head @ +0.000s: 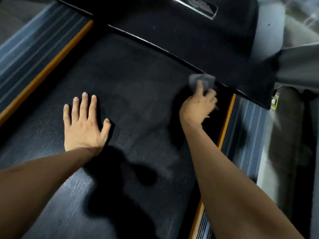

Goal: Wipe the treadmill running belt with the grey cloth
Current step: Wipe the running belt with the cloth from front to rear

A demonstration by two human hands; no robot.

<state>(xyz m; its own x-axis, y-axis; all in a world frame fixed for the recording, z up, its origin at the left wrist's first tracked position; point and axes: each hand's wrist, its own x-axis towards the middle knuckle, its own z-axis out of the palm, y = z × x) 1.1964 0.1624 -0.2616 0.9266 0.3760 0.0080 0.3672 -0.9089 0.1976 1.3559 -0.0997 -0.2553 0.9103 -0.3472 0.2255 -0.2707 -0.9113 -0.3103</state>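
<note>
The black textured running belt [131, 100] fills the middle of the view, with pale dusty patches on it. My right hand [198, 106] is closed around a bunched grey cloth [201, 81] and presses it on the belt's far right corner, against the black motor cover's curved edge. My left hand [84, 123] lies flat on the belt's left part, palm down, fingers spread, holding nothing.
Ribbed grey side rails with orange strips run along both sides, the left rail [39, 49] and the right rail [245, 135]. The black motor cover [198, 37] rises beyond the belt. A grey upright post [300, 64] and pale floor [269, 161] lie at right.
</note>
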